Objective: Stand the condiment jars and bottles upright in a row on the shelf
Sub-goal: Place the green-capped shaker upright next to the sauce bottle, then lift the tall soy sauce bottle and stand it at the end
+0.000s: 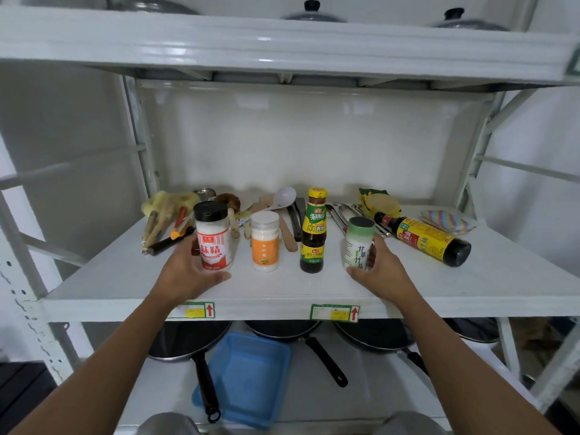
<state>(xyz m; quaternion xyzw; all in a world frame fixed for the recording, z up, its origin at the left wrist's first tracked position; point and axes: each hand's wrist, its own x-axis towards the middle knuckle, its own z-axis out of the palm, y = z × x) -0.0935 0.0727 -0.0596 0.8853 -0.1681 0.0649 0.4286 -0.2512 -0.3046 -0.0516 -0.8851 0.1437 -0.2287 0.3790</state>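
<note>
On the white shelf [125,284] a black-capped jar with a red label [213,235] stands upright, and my left hand [185,271] is wrapped around it. To its right stand a white jar with an orange label [265,241] and a dark sauce bottle with a yellow cap [314,230], both upright and untouched. My right hand [381,271] grips a green-lidded white jar [358,243], also upright. A dark bottle with a yellow and red label [423,238] lies on its side at the right, neck pointing left.
Behind the jars lie wooden spatulas [287,230], a white ladle [284,196], tongs [337,215], brushes [163,221], yellow sponges [381,202] and a striped cloth [445,221]. Below the shelf sit black pans [282,331] and a blue tray [248,378]. Pot lids rest on the shelf above.
</note>
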